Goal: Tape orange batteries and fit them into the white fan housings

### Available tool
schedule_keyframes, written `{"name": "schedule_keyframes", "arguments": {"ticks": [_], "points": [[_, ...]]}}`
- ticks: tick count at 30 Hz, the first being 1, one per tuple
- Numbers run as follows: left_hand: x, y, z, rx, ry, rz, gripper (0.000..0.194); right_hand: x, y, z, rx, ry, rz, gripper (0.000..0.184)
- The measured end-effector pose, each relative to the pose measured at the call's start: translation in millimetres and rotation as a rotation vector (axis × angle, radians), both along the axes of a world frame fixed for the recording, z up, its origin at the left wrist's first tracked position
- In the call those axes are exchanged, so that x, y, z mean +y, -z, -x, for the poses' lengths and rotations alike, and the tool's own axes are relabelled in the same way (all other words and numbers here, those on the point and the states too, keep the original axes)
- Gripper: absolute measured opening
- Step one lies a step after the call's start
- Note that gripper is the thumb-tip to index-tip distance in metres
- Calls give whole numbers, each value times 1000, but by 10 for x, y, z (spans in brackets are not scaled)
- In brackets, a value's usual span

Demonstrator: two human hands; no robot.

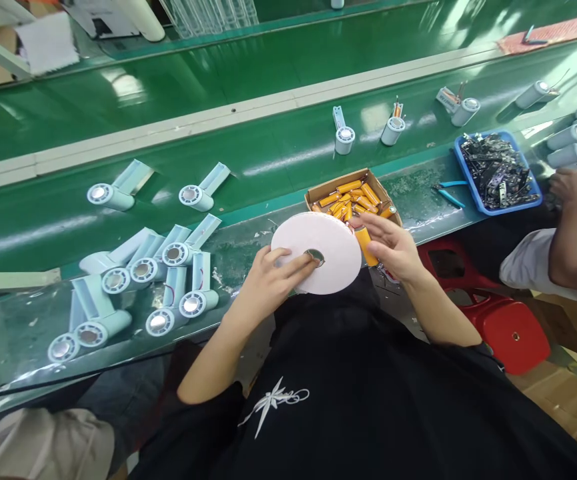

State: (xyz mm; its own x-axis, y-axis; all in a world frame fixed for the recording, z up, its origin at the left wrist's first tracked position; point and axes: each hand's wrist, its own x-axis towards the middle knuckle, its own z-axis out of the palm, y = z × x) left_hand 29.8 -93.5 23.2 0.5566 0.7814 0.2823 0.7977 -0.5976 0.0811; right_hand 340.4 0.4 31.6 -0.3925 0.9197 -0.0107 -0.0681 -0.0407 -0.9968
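Observation:
My left hand (281, 273) is closed on a large white roll of tape (335, 243), with fingers at its dark centre hole and the thumb hidden behind it. In my right hand (393, 250) is an orange cylindrical battery (365, 245), gripped between thumb and fingers at the roll's right edge. Whether the battery touches the roll I cannot tell. Just behind the roll, a cardboard box (311, 197) holds several more orange batteries (351, 187).
Several pale blue handheld fan housings (198, 303) stand at left; more sit on the green conveyor (278, 147). Right of the box are blue-handled pliers (451, 193) and a blue basket (511, 210) of small dark parts. A co-worker's hand (575, 190) is at far right, near a red stool (518, 337).

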Motion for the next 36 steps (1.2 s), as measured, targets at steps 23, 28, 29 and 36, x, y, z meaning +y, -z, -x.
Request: {"name": "schedule_keyframes", "arguments": {"ticks": [23,28,29,36], "points": [[-340,187,-16,-168,-119,202,81,774,-266,-926,192,629,-497,46],[-431,556,704,-78,-525,289,81,346,-33,-887,269,636,-350,46],[-391,547,743,-91,-522,265,78,277,42,-844,285,655,-313,49],[1548,-23,-128,-279,-299,-13,37,407,87,-543,331,634,-114,75]]}}
